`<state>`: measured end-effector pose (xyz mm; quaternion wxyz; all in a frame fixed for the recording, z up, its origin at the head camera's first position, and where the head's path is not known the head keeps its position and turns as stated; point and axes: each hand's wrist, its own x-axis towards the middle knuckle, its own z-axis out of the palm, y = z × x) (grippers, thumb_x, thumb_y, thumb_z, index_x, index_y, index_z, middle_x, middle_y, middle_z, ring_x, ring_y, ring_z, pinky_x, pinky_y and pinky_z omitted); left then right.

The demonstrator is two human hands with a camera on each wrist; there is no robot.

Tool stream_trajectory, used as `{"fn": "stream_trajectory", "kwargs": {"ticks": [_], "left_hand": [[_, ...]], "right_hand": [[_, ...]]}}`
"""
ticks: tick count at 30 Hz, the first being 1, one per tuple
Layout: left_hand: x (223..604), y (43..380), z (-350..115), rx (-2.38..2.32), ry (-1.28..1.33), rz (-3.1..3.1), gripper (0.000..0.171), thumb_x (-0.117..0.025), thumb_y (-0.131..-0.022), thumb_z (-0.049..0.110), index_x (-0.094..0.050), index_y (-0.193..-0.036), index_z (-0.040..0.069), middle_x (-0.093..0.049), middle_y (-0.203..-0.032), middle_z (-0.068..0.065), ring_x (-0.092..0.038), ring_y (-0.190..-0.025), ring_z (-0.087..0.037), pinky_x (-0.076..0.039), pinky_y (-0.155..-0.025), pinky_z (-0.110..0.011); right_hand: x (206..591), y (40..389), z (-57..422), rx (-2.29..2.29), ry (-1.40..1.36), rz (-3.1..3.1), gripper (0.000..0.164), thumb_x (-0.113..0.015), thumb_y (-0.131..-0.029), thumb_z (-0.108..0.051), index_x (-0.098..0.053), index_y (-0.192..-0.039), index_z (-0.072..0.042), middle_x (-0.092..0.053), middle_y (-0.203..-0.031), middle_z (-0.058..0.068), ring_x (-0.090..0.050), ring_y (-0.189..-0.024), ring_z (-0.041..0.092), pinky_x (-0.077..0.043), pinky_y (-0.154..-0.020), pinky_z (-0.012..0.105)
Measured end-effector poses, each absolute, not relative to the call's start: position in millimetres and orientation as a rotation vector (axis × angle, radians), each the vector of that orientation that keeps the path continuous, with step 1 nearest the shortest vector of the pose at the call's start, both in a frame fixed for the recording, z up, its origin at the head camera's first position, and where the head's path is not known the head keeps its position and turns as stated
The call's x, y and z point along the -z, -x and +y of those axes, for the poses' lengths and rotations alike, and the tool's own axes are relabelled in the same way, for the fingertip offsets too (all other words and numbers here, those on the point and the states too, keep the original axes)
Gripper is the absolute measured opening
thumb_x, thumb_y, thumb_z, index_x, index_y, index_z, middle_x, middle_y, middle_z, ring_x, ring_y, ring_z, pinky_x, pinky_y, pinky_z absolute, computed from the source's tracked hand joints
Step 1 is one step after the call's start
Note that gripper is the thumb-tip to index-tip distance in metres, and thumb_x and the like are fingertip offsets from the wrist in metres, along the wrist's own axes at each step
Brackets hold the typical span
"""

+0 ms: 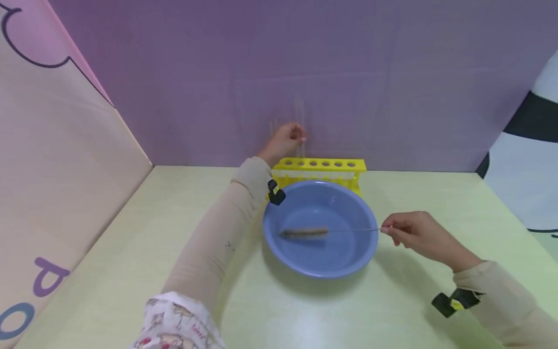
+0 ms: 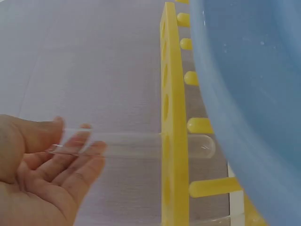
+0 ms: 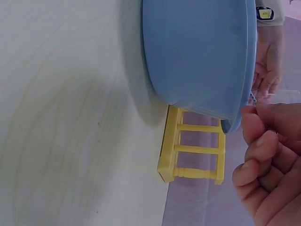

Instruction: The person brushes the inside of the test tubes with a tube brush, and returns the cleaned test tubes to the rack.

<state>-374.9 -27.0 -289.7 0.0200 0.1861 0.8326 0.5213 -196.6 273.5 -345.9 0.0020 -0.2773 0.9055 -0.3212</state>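
My left hand (image 1: 285,140) is at the left end of a yellow test tube rack (image 1: 335,166). Its thumb and fingers hold a clear test tube (image 2: 127,145) near the upper end. In the left wrist view that tube passes through a hole of the rack, its rounded bottom showing below the top bar. At the basin's right rim, my right hand (image 1: 414,232) pinches the thin wire handle of a test tube brush (image 1: 305,233). The brown bristle head lies over the inside of the blue basin (image 1: 320,269), and the wire crosses the rim.
The basin stands on the pale wooden table (image 1: 174,213), directly in front of the rack. Part of another clear tube (image 2: 223,220) shows at the lower edge of the left wrist view. A purple panel (image 1: 196,97) rises behind the rack.
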Motion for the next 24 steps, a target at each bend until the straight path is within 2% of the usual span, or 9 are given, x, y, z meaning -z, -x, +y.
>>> {"fn": "stream_trajectory", "kwargs": {"ticks": [3, 8, 15, 20, 24], "left_hand": [[292.3, 376.5, -26.3, -1.525, -0.575, 2.542, 0.019, -0.053, -0.095, 0.004, -0.058, -0.111, -0.004, -0.058, -0.115, -0.015, -0.053, -0.101, -0.02, -0.045, -0.084, -0.03], [297.8, 378.3, -26.4, -1.405, -0.472, 2.483, 0.027, -0.049, -0.098, 0.01, -0.055, -0.12, -0.005, -0.056, -0.12, -0.018, -0.054, -0.104, -0.028, -0.046, -0.088, -0.041], [302.2, 379.2, -28.2, -1.261, -0.426, 2.509, 0.033, -0.047, -0.1, 0.016, -0.052, -0.127, -0.001, -0.055, -0.12, -0.01, -0.05, -0.106, -0.022, -0.044, -0.088, -0.034], [301.7, 377.4, -30.7, -1.271, -0.446, 2.49, 0.034, -0.047, -0.099, 0.017, -0.052, -0.128, 0.0, -0.054, -0.124, -0.011, -0.05, -0.111, -0.023, -0.044, -0.092, -0.037], [299.2, 373.0, -36.1, -1.28, -0.462, 2.462, 0.038, -0.05, -0.098, 0.017, -0.049, -0.131, -0.001, -0.051, -0.131, -0.014, -0.05, -0.117, -0.026, -0.045, -0.095, -0.038]], "right_hand": [[345.2, 197.7, 272.4, 0.996, 0.86, 2.838, 0.007, -0.062, -0.09, -0.009, -0.066, -0.088, -0.013, -0.051, -0.061, -0.012, -0.041, -0.05, 0.003, -0.039, -0.046, 0.022], [344.7, 198.1, 270.9, 0.987, 0.835, 2.834, 0.006, -0.062, -0.091, -0.01, -0.066, -0.088, -0.012, -0.051, -0.061, -0.012, -0.04, -0.05, 0.003, -0.039, -0.046, 0.022], [343.9, 196.3, 269.7, 1.016, 0.814, 2.785, 0.005, -0.063, -0.09, -0.011, -0.067, -0.089, -0.013, -0.052, -0.062, -0.012, -0.041, -0.05, 0.004, -0.039, -0.046, 0.022], [344.4, 196.3, 270.2, 1.0, 0.82, 2.795, 0.006, -0.063, -0.09, -0.009, -0.067, -0.089, -0.013, -0.053, -0.063, -0.01, -0.043, -0.051, 0.004, -0.039, -0.046, 0.021], [344.5, 197.1, 271.7, 0.962, 0.831, 2.812, 0.004, -0.064, -0.09, -0.011, -0.066, -0.092, -0.014, -0.061, -0.069, -0.007, -0.052, -0.058, 0.007, -0.043, -0.049, 0.022]]}}
